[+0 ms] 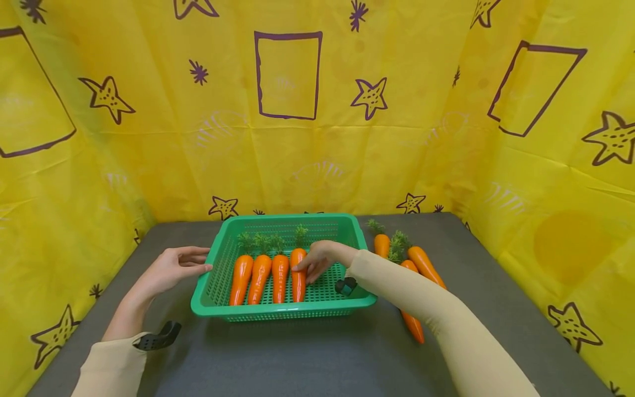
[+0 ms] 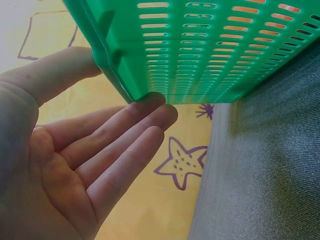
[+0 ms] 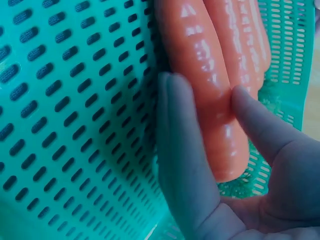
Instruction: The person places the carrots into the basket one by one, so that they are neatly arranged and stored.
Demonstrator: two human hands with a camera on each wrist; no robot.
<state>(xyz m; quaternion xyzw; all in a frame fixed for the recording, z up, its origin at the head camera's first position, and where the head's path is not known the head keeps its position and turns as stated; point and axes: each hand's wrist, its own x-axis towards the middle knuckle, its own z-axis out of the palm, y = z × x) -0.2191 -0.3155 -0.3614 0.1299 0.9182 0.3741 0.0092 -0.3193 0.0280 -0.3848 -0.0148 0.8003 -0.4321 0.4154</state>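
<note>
A green plastic basket (image 1: 283,310) with slotted walls stands on the dark table. Inside, toy-like orange carrots with leafy green tops lie side by side. My right hand (image 1: 319,259) reaches in and holds the rightmost carrot (image 1: 299,289) between thumb and fingers, its narrow end towards me. Three other carrots (image 1: 260,278) lie to its left. In the right wrist view, the thumb is on one side of the held carrot (image 3: 202,65) and the fingers on the other. At the basket's left rim, my left hand (image 1: 166,270) touches the edge with its fingers nearly straight.
Right of the basket, three more carrots (image 1: 426,266) lie on the table (image 1: 278,358), partly covered by my right forearm (image 1: 412,286). Yellow cloth (image 1: 317,165) with drawn starfish encloses the back and both sides.
</note>
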